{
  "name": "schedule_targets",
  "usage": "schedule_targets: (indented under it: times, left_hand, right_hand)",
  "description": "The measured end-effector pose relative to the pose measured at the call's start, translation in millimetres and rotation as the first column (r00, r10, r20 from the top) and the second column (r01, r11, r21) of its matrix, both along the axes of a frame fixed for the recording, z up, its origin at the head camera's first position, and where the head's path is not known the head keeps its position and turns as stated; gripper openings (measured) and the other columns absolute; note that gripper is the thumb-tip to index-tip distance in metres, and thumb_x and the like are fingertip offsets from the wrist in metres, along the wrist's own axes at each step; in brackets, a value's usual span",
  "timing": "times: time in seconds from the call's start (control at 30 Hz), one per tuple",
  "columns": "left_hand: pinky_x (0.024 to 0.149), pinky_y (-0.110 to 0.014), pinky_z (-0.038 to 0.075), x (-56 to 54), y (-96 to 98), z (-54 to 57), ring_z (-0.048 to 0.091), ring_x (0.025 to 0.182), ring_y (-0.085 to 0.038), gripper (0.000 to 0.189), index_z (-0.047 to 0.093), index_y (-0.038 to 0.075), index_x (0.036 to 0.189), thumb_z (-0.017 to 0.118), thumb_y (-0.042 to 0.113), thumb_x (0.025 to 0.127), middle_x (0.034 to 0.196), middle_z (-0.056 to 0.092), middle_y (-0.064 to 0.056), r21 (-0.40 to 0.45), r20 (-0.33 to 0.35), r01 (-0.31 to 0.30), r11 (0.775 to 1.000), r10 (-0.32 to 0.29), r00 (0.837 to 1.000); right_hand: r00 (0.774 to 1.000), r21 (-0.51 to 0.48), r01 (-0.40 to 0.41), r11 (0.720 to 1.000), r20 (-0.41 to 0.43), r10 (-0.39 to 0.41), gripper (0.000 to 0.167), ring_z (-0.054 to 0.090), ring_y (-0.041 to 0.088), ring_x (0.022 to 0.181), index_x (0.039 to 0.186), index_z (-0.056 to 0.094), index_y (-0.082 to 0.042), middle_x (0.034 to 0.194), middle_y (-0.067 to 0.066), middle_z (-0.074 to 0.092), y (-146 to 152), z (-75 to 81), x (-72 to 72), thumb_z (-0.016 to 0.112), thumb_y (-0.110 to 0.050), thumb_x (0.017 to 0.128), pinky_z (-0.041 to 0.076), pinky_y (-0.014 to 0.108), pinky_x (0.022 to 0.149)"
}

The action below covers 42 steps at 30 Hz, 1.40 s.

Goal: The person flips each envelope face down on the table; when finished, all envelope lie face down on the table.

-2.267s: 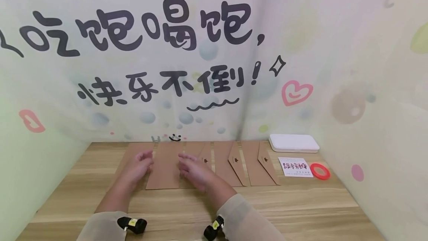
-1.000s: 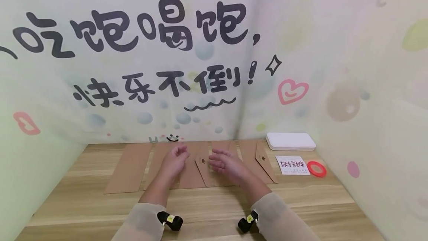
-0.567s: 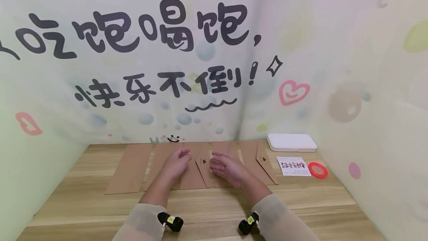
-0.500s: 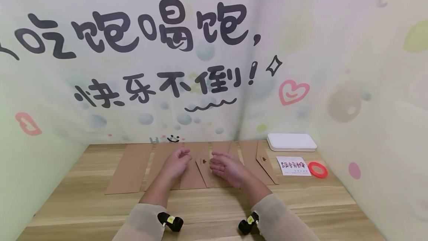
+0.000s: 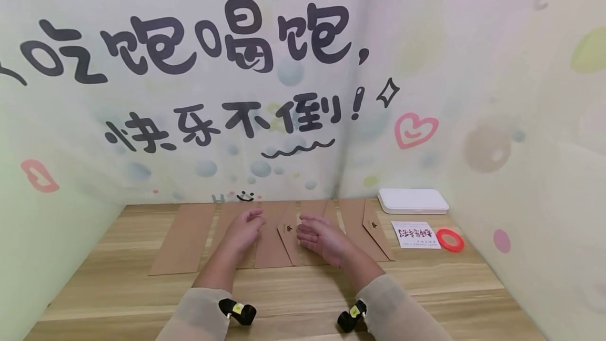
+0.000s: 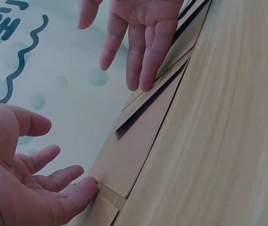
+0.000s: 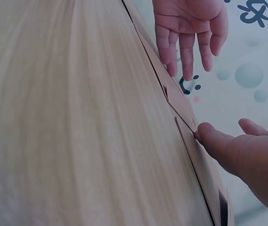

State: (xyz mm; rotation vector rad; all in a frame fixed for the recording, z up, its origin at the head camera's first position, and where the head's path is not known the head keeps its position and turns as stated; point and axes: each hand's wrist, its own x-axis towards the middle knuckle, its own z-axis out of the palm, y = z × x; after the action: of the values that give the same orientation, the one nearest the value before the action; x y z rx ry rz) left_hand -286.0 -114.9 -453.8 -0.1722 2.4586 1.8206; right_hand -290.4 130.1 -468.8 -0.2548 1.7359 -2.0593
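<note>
Several brown paper envelopes lie flat in a row across the wooden table. My left hand [image 5: 243,233] hovers over the second envelope [image 5: 228,216], close to the left edge of the middle envelope [image 5: 272,249], its fingers loosely bent and holding nothing. Facing it, my right hand [image 5: 324,238] is at the fourth envelope [image 5: 310,258], palm inward and fingers extended, also holding nothing. In the left wrist view the little finger [image 6: 84,193] is close to an envelope; whether it touches, I cannot tell. The leftmost envelope [image 5: 182,241] is plain; the rightmost [image 5: 355,225] shows a pointed flap with a dark emblem.
To the right of the row are a white case [image 5: 413,201], a printed white card [image 5: 415,234] and a red ring [image 5: 441,240] overlapping the card's corner. A printed backdrop [image 5: 303,172] stands right behind the envelopes. The wooden table [image 5: 284,299] extends toward me.
Since the oldest frame both hands have moved right along the row. In the last half second the left hand has drawn slightly left; the right hand has stayed. The envelopes look unmoved.
</note>
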Motion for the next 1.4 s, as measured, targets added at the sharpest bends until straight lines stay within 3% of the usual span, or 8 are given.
schedule_targets:
  times: [0.2,0.4,0.57,0.73,0.9,1.1,1.2,1.4]
  left_hand:
    - [0.119,-0.054,0.047,0.6,1.1,0.1,0.055,0.141,-0.037,0.052,0.053,0.006,0.154,0.057,0.025,0.105,0.156,0.057,-0.019,-0.007,-0.004,0.021,1.0,-0.021,1.0]
    - [0.117,-0.053,0.05,2.8,5.4,1.2,0.058,0.138,-0.039,0.051,0.055,0.001,0.151,0.062,0.017,0.103,0.154,0.057,-0.022,0.034,-0.024,0.061,0.998,-0.06,0.998]
    - [0.121,-0.055,0.046,3.4,8.6,0.9,0.056,0.141,-0.04,0.051,0.057,0.0,0.148,0.064,0.016,0.1,0.153,0.058,-0.023,-0.003,-0.046,0.087,0.996,-0.087,0.995]
    - [0.122,-0.056,0.044,3.5,12.6,0.8,0.054,0.144,-0.04,0.052,0.057,0.001,0.149,0.066,0.02,0.102,0.157,0.056,-0.022,0.034,-0.037,0.11,0.993,-0.109,0.993]
    - [0.123,-0.058,0.043,6.6,18.4,4.7,0.049,0.151,-0.04,0.053,0.056,0.007,0.152,0.069,0.025,0.103,0.164,0.05,-0.017,0.074,-0.023,0.158,0.985,-0.157,0.987]
    - [0.115,-0.06,0.051,11.2,23.8,8.8,0.051,0.15,-0.04,0.06,0.058,0.019,0.152,0.077,0.038,0.098,0.166,0.049,-0.012,0.073,-0.006,0.211,0.975,-0.211,0.978]
    - [0.112,-0.058,0.054,11.6,26.4,8.2,0.053,0.149,-0.038,0.065,0.058,0.022,0.153,0.081,0.04,0.095,0.166,0.049,-0.011,0.073,-0.007,0.216,0.974,-0.216,0.976]
    - [0.109,-0.053,0.058,12.0,28.6,6.8,0.055,0.148,-0.038,0.064,0.055,0.022,0.156,0.079,0.036,0.098,0.169,0.046,-0.01,0.133,-0.019,0.214,0.968,-0.213,0.977]
  right_hand:
    - [1.0,-0.006,0.0,1.0,0.006,0.0,0.065,0.036,0.054,0.156,0.164,0.027,0.008,0.168,0.04,0.028,1.8,2.4,-0.5,0.05,-0.022,0.111,0.032,0.06,0.13]
    - [0.998,-0.018,0.062,0.998,0.028,-0.062,0.061,0.045,0.05,0.152,0.162,0.032,0.007,0.165,0.035,0.037,4.8,2.8,-3.7,0.054,-0.017,0.11,0.04,0.056,0.127]
    - [0.996,-0.038,0.093,0.995,0.015,-0.093,0.059,0.055,0.04,0.143,0.161,0.033,0.008,0.161,0.034,0.043,4.9,4.9,-5.5,0.055,-0.011,0.109,0.044,0.05,0.125]
    - [0.996,-0.044,0.088,0.995,-0.017,-0.089,0.059,0.062,0.023,0.13,0.16,0.035,0.008,0.162,0.03,0.045,3.5,8.4,-4.2,0.057,-0.006,0.107,0.047,0.046,0.121]
    - [0.998,-0.035,0.022,0.999,-0.065,-0.024,0.058,0.063,0.014,0.123,0.16,0.04,0.006,0.165,0.026,0.043,-0.2,13.8,0.3,0.058,-0.003,0.106,0.052,0.033,0.11]
    - [0.994,0.025,-0.045,0.999,-0.099,0.048,0.059,0.062,0.01,0.113,0.161,0.045,-0.003,0.167,0.019,0.043,-5.9,19.2,7.2,0.062,-0.008,0.105,0.052,0.025,0.093]
    - [0.992,0.048,-0.07,0.996,-0.097,0.075,0.062,0.059,0.011,0.113,0.163,0.044,-0.009,0.167,0.017,0.042,-7.7,22.0,11.0,0.064,-0.011,0.104,0.051,0.026,0.092]
    - [0.989,0.062,-0.115,0.991,-0.086,0.12,0.066,0.057,0.013,0.119,0.166,0.039,-0.015,0.166,0.017,0.041,-10.0,26.4,17.4,0.064,-0.012,0.106,0.051,0.027,0.094]
